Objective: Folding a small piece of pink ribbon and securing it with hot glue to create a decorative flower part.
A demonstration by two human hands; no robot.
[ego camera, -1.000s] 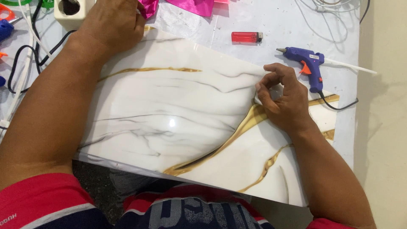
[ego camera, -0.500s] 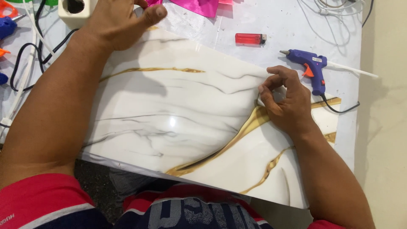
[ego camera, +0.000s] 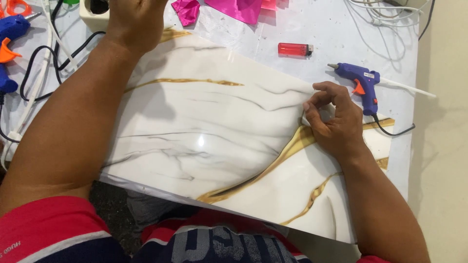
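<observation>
A glossy white marble-patterned sheet (ego camera: 204, 141) with gold and grey veins lies across the table and juts over its near edge. My right hand (ego camera: 329, 119) rests on the sheet's far right edge, thumb and forefinger pinched at that edge. My left hand (ego camera: 134, 17) presses flat on the sheet's far left corner, partly cut off by the top of the view. A blue hot glue gun (ego camera: 360, 83) lies just right of my right hand, its black cord curling beneath it. A red lighter (ego camera: 295, 49) lies beyond the sheet.
Pink foil pieces (ego camera: 234, 9) lie at the top. A white power strip (ego camera: 92, 14) and black cables (ego camera: 44, 63) sit at the far left beside a second blue glue gun (ego camera: 9, 36) with an orange trigger. White cable (ego camera: 385, 12) coils top right. The table edge runs down the right.
My left hand has slid slightly further up and right along the sheet's far corner. My right hand stays pinched at the sheet's edge, barely shifted.
</observation>
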